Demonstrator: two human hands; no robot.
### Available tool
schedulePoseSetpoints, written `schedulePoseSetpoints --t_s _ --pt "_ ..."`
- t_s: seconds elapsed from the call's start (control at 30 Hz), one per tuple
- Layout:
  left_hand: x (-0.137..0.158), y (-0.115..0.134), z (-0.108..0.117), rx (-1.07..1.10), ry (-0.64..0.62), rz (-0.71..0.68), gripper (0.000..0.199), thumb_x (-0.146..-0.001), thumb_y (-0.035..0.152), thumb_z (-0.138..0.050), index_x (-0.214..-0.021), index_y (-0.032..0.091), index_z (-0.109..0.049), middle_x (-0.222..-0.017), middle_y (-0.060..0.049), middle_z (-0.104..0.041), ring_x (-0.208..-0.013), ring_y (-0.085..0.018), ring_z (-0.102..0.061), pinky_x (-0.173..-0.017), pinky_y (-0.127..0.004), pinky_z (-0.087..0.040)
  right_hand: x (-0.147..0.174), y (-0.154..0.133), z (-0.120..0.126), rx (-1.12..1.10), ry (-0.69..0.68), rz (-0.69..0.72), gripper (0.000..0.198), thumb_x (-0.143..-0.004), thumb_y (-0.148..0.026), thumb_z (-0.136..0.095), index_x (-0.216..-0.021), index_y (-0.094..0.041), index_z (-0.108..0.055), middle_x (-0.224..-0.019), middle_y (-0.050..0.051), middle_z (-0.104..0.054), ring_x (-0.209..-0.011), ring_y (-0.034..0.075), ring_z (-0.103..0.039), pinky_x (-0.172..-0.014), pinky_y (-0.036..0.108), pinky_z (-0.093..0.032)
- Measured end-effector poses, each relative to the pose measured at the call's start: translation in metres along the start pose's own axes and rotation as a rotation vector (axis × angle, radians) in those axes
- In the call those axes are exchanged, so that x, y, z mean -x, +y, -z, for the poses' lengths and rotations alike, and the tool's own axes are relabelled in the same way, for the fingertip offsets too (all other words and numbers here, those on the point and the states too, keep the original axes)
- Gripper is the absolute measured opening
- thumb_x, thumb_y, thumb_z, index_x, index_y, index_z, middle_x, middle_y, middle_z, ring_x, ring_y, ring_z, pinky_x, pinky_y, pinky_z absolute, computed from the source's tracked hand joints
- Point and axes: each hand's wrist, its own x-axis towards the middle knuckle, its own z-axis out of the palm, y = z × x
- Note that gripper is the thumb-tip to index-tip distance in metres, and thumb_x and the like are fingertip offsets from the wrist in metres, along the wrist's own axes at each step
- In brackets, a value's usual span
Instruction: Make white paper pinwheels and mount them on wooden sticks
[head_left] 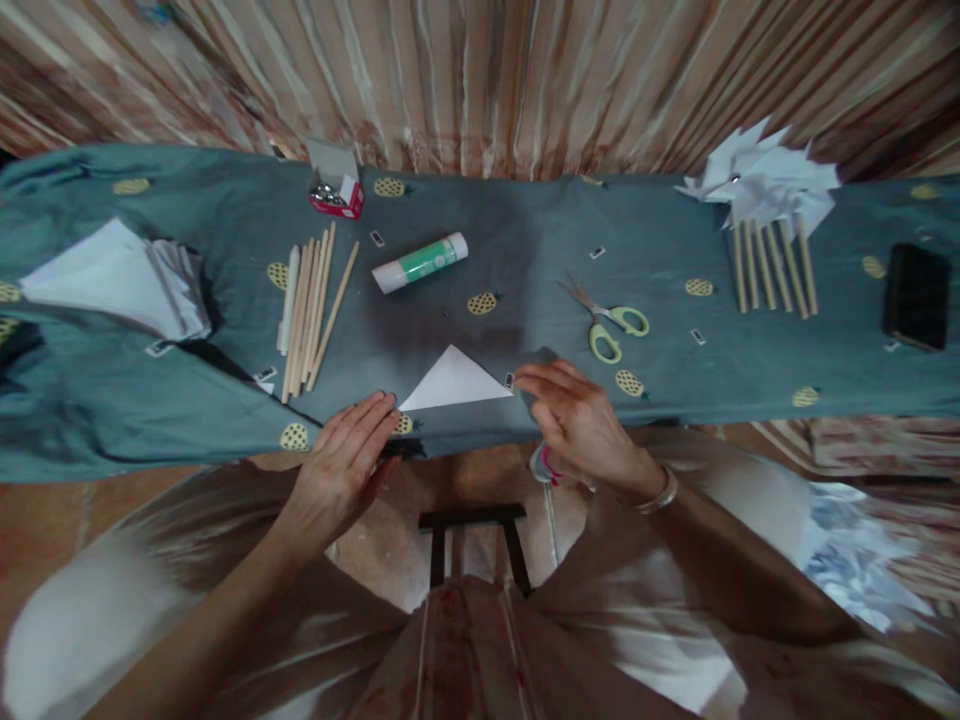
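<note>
A white sheet of paper folded into a triangle point(457, 381) lies near the front edge of the cloth-covered table, its long side toward me. My left hand point(349, 445) is flat beside the paper's left corner, fingers stretched out, fingertips at the corner. At the right corner hovers my right hand point(577, 415), its fingers extended and loosely together, nothing visible in them; whether they touch the paper I cannot tell. Green-handled scissors point(606, 320) rest beyond my right hand. A glue stick point(420, 262) with a green label lies behind the paper.
Several wooden sticks point(311, 310) lie left of centre, by a red-and-white box point(335, 190) of small metal pieces. Stacked white paper point(120, 280) sits far left. Paper pinwheels point(772, 175) on sticks and a black phone point(916, 297) lie right. A curtain point(480, 80) hangs behind.
</note>
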Motion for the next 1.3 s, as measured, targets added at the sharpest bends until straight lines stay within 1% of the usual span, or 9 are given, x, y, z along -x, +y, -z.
schedulePoseSetpoints --t_s 0.2,0.3,0.47,0.63,0.77,0.93,1.1,1.2,1.3 --pt "-0.011 -0.003 -0.001 0.082 0.033 0.118 0.048 -0.098 0.024 -0.055 -0.146 0.023 -0.046 -0.134 -0.014 -0.066 -0.124 -0.031 -0.061 -0.101 -0.049 -0.052 -0.014 0.000 -0.013 -0.114 0.077 -0.127 0.031 -0.093 -0.030 -0.065 -0.121 -0.017 -0.068 -0.134 0.015 -0.067 -0.124 0.030 -0.062 -0.108 0.054 -0.048" --pt "-0.018 -0.004 -0.001 0.137 0.054 0.164 0.041 -0.099 0.029 -0.054 -0.139 0.021 -0.053 -0.132 -0.014 -0.067 -0.122 -0.030 -0.062 -0.102 -0.048 -0.051 -0.024 -0.001 -0.021 -0.167 0.045 -0.137 0.030 -0.088 -0.028 -0.071 -0.116 -0.019 -0.070 -0.137 0.015 -0.065 -0.124 0.030 -0.062 -0.107 0.053 -0.049" --pt "-0.039 -0.002 0.003 0.336 0.055 0.351 0.039 -0.100 0.040 -0.049 -0.129 0.017 -0.062 -0.126 -0.012 -0.070 -0.118 -0.028 -0.063 -0.103 -0.046 -0.051 -0.035 -0.005 -0.025 -0.240 0.029 -0.131 0.008 -0.088 -0.020 -0.066 -0.094 -0.019 -0.072 -0.132 0.014 -0.068 -0.121 0.028 -0.064 -0.105 0.050 -0.050" --pt "-0.071 -0.007 0.003 0.627 0.090 0.614 0.058 -0.097 0.058 -0.046 -0.124 0.012 -0.068 -0.115 -0.013 -0.075 -0.105 -0.027 -0.068 -0.095 -0.040 -0.054 -0.042 -0.012 -0.021 -0.195 0.082 -0.042 0.014 -0.096 -0.020 -0.057 -0.092 -0.021 -0.071 -0.133 0.011 -0.067 -0.124 0.025 -0.061 -0.105 0.047 -0.051" --pt "-0.090 -0.017 0.001 0.855 0.094 0.702 0.063 -0.086 0.066 -0.058 -0.113 0.011 -0.073 -0.109 -0.014 -0.076 -0.100 -0.028 -0.069 -0.089 -0.035 -0.053 -0.048 -0.013 -0.018 -0.074 0.179 0.074 0.017 -0.099 -0.022 -0.053 -0.095 -0.025 -0.070 -0.137 0.007 -0.065 -0.127 0.023 -0.057 -0.108 0.046 -0.051" --pt "-0.102 -0.022 0.005 1.055 0.008 0.753 0.065 -0.071 0.071 -0.072 -0.099 0.013 -0.077 -0.094 -0.010 -0.077 -0.085 -0.025 -0.068 -0.075 -0.031 -0.054 -0.056 -0.010 -0.018 0.008 0.260 0.153 0.019 -0.100 -0.020 -0.051 -0.098 -0.028 -0.068 -0.140 0.003 -0.062 -0.128 0.024 -0.057 -0.108 0.050 -0.052" --pt "-0.107 -0.022 0.009 1.057 -0.042 0.750 0.054 -0.070 0.068 -0.072 -0.082 0.015 -0.075 -0.075 -0.004 -0.070 -0.070 -0.018 -0.060 -0.064 -0.027 -0.047 -0.062 -0.015 -0.017 0.047 0.350 0.172 0.018 -0.099 -0.019 -0.052 -0.100 -0.030 -0.066 -0.140 0.003 -0.063 -0.126 0.024 -0.059 -0.105 0.048 -0.054" --pt "-0.111 -0.024 0.008 0.976 -0.056 0.792 0.048 -0.069 0.063 -0.071 -0.062 0.016 -0.066 -0.057 -0.001 -0.057 -0.056 -0.013 -0.049 -0.051 -0.024 -0.036 -0.065 -0.018 -0.015 0.092 0.413 0.210 0.013 -0.098 -0.019 -0.055 -0.099 -0.028 -0.065 -0.137 0.007 -0.064 -0.124 0.024 -0.060 -0.103 0.047 -0.055" --pt "-0.114 -0.028 0.006 0.949 -0.029 0.828 0.046 -0.067 0.059 -0.071 -0.054 0.017 -0.059 -0.049 0.002 -0.047 -0.049 -0.010 -0.040 -0.046 -0.024 -0.026 -0.068 -0.019 -0.016 0.108 0.416 0.226 0.013 -0.098 -0.018 -0.056 -0.098 -0.027 -0.065 -0.137 0.008 -0.064 -0.124 0.024 -0.061 -0.102 0.047 -0.055"
